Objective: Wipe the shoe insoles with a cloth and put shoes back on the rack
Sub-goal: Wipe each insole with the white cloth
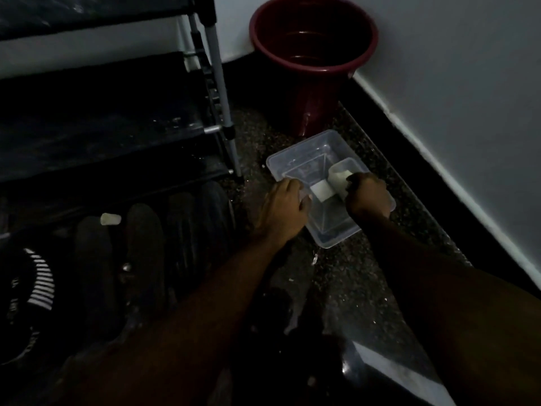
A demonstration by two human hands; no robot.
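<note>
A dark shoe rack (102, 118) fills the left side with a row of dark shoes (146, 244) on the floor (345, 276) in front of it, and a dark red bucket (313, 54) stands in the corner by the wall. Just in front of the bucket sits a clear plastic container (295, 159). Over it, the right hand (369, 197) and left hand (281, 200) each grip an end of the white cloth (320, 191), fingers curled round it.

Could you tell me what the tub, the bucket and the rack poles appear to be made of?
Tub: clear plastic, the floor shows through it. Bucket: maroon plastic probably, glossy, with a highlight on its side. Rack poles: likely metal tube, pale grey with a dull sheen.
</note>
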